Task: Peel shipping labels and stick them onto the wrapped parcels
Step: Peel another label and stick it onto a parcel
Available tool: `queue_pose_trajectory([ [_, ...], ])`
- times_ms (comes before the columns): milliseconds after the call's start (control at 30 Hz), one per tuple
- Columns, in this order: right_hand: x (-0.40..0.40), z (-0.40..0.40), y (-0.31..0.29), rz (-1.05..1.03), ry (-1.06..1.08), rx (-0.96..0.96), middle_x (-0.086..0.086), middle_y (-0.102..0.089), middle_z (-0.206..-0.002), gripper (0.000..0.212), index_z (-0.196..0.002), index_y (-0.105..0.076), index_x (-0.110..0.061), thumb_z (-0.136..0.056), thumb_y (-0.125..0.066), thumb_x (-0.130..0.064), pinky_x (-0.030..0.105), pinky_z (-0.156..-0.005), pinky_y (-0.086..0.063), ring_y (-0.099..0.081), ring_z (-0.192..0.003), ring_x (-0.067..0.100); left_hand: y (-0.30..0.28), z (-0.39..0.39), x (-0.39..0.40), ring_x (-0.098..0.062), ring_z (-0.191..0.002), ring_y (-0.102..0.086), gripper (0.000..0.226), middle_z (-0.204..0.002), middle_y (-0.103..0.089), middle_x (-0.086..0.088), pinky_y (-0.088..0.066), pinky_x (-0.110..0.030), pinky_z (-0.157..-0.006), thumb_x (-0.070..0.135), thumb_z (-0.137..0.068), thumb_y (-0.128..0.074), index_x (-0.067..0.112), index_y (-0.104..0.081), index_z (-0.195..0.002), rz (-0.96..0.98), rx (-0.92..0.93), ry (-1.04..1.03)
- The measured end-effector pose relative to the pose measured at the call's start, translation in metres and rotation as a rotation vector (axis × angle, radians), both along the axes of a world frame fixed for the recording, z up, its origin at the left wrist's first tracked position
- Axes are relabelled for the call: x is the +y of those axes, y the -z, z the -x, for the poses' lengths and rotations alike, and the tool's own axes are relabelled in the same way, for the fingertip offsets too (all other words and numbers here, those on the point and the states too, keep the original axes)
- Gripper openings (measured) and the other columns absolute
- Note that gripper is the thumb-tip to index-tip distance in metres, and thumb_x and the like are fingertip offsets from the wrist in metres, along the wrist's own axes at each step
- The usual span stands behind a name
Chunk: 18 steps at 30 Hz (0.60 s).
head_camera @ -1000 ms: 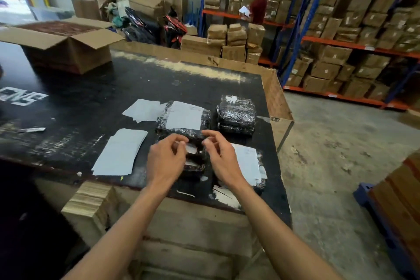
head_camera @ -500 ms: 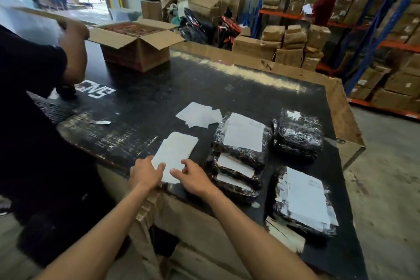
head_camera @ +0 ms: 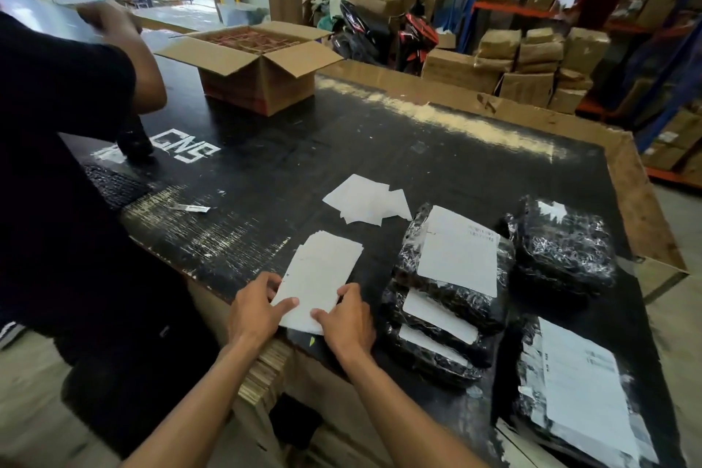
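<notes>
1. Hands first: your left hand (head_camera: 255, 312) and right hand (head_camera: 347, 317) both rest on the near end of the label stack (head_camera: 321, 279) at the table's (head_camera: 380, 133) front edge.
2. Left thumb lies flat on top of the stack's near-left corner, with the other fingers at its left edge — pinched on the sheets, as far as you can see.
3. Right fingers press down on the near-right corner, thumb along the right edge; whether a single label is lifted you cannot tell.
4. Just right of your right hand sits a pile of parcels (head_camera: 452, 289) in black wrap, three deep, each showing a white label (the top one is the largest and tilted).
5. Behind and right of that pile stands another parcel (head_camera: 566, 247) — only a small white scrap shows on top.
6. Nearest the right front corner lies a flat parcel (head_camera: 577, 388) with a big label across its face.
7. Loose white sheets (head_camera: 366, 199) lie beyond the stack, apart from it.
8. At the far left of the table an open box (head_camera: 258, 65) stands with flaps spread.
9. A person in a black shirt (head_camera: 57, 163) stands at your left, arm raised over the table.
</notes>
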State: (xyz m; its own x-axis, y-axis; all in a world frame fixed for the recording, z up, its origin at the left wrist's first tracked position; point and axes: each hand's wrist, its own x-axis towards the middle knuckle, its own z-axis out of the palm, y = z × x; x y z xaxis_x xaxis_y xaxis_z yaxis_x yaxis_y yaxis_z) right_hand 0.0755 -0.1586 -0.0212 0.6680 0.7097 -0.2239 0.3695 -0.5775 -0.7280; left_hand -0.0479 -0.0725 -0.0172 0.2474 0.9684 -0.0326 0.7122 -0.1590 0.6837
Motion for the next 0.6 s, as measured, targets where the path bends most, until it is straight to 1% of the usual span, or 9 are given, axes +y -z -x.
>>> queue_pose_trajectory([
  [67, 0.0, 0.003, 0.002, -0.026, 0.052, -0.023, -0.004, -0.067, -0.1, 0.035, -0.112, -0.045, -0.027, -0.085, -0.068, -0.03, 0.034, -0.076, -0.05, -0.065, -0.097, 0.023, -0.003, 0.001, 0.004, -0.012, -0.075, -0.061, 0.039, -0.082, -0.065, 0.008, -0.036, -0.022, -0.051, 0.041, -0.072, -0.083, 0.026, -0.061, -0.101, 0.027, 0.008, 0.013],
  [100, 0.0, 0.004, 0.003, -0.041, 0.078, -0.03, -0.005, -0.068, -0.096, 0.032, -0.111, -0.046, -0.027, -0.086, -0.067, -0.028, 0.035, -0.076, -0.051, -0.065, -0.094, 0.022, -0.004, 0.001, 0.006, -0.011, -0.074, -0.061, 0.041, -0.081, -0.065, 0.008, -0.036, -0.022, -0.051, 0.043, -0.07, -0.085, 0.027, -0.061, -0.099, 0.037, 0.009, 0.017],
  [200, -0.002, 0.007, 0.004, -0.085, 0.134, -0.034, -0.008, -0.07, -0.089, 0.029, -0.113, -0.051, -0.027, -0.088, -0.066, -0.028, 0.033, -0.073, -0.048, -0.065, -0.092, 0.018, -0.004, 0.003, 0.008, -0.011, -0.077, -0.062, 0.047, -0.085, -0.066, 0.007, -0.037, -0.022, -0.051, 0.043, -0.066, -0.087, 0.028, -0.059, -0.099, 0.047, -0.002, 0.01],
  [267, -0.003, 0.01, 0.002, -0.103, 0.166, -0.039, -0.009, -0.072, -0.089, 0.025, -0.11, -0.057, -0.027, -0.087, -0.069, -0.031, 0.031, -0.071, -0.047, -0.067, -0.092, 0.017, -0.004, 0.004, 0.009, -0.012, -0.077, -0.062, 0.047, -0.086, -0.066, 0.007, -0.037, -0.022, -0.052, 0.041, -0.065, -0.088, 0.026, -0.058, -0.098, 0.039, -0.026, 0.017],
  [367, -0.005, 0.016, 0.0, -0.125, 0.21, -0.047, -0.009, -0.072, -0.09, 0.013, -0.094, -0.066, -0.027, -0.086, -0.071, -0.036, 0.028, -0.07, -0.048, -0.067, -0.088, 0.015, -0.004, 0.006, 0.012, -0.013, -0.073, -0.062, 0.043, -0.081, -0.065, 0.006, -0.038, -0.022, -0.053, 0.032, -0.065, -0.09, 0.024, -0.058, -0.093, 0.026, -0.102, 0.038],
  [433, -0.004, 0.02, 0.002, -0.16, 0.241, -0.035, -0.008, -0.07, -0.089, 0.012, -0.088, -0.066, -0.026, -0.087, -0.071, -0.037, 0.031, -0.071, -0.051, -0.065, -0.086, 0.016, -0.005, 0.007, 0.017, -0.013, -0.073, -0.062, 0.04, -0.08, -0.066, 0.007, -0.04, -0.02, -0.055, 0.028, -0.066, -0.09, 0.023, -0.059, -0.091, 0.036, -0.141, 0.06],
  [500, -0.004, 0.021, 0.002, -0.189, 0.262, 0.005, -0.007, -0.069, -0.086, 0.011, -0.086, -0.068, -0.024, -0.087, -0.071, -0.035, 0.032, -0.071, -0.053, -0.065, -0.084, 0.015, -0.006, 0.007, 0.02, -0.011, -0.072, -0.062, 0.037, -0.079, -0.066, 0.008, -0.039, -0.018, -0.056, 0.027, -0.066, -0.09, 0.023, -0.062, -0.089, 0.032, -0.163, 0.071],
  [600, -0.004, 0.02, 0.001, -0.219, 0.285, 0.065, -0.009, -0.069, -0.08, 0.011, -0.085, -0.073, -0.021, -0.09, -0.07, -0.031, 0.03, -0.071, -0.052, -0.066, -0.081, 0.014, -0.007, 0.009, 0.024, -0.007, -0.069, -0.061, 0.033, -0.078, -0.066, 0.009, -0.037, -0.013, -0.055, 0.026, -0.068, -0.089, 0.023, -0.064, -0.089, 0.062, -0.199, 0.096],
])
